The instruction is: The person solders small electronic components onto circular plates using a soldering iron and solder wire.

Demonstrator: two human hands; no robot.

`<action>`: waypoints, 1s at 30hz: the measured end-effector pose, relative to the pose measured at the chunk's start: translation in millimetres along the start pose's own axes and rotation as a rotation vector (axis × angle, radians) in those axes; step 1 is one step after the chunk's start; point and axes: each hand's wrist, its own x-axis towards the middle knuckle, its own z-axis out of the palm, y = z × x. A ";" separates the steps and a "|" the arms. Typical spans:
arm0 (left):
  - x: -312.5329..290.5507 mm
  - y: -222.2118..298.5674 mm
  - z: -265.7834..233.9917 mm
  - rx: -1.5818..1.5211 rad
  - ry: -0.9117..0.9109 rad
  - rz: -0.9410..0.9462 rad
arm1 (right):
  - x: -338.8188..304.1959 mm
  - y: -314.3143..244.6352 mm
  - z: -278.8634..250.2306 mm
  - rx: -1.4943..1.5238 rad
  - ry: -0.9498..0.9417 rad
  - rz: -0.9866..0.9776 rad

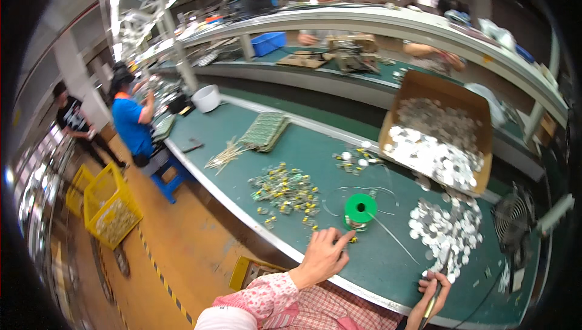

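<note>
My left hand is over the front of the green bench, fingers apart and index finger stretched toward a small yellow part. Whether it touches that part I cannot tell. Just beyond stands a green spool of solder wire, its loose wire end trailing to the right. My right hand grips a pen-shaped soldering iron, whose front end points at a spread of shiny round discs. Left of the spool lies a pile of small clear-and-yellow parts.
A cardboard box of discs tilts toward the bench. Green circuit boards, pale sticks and a white tub lie farther left. A black fan stands at right. Yellow crates and a co-worker in blue are at left.
</note>
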 end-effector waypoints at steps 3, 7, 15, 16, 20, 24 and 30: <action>-2.6 -4.7 17.1 -0.127 0.064 -0.019 | -0.8 -1.0 -5.4 0.011 0.009 0.006; 12.3 7.7 26.3 -0.171 0.109 0.111 | -2.5 5.4 -23.6 -0.047 0.075 -0.129; 1.8 -27.7 27.9 -0.036 0.236 -0.038 | 19.6 69.4 -23.5 -0.371 -0.054 -0.418; 4.7 -35.4 24.6 -0.031 0.232 -0.073 | 21.2 76.7 -23.0 -0.418 -0.047 -0.457; 6.4 -39.2 27.7 0.033 0.314 -0.103 | 26.3 105.0 -22.9 -0.610 -0.011 -0.599; 1.9 -37.6 19.1 0.139 0.520 -0.040 | 26.5 125.5 -28.8 -0.833 0.031 -0.733; 5.6 -32.1 11.9 0.008 0.541 0.032 | 37.1 112.2 -77.1 -1.134 -0.009 -0.927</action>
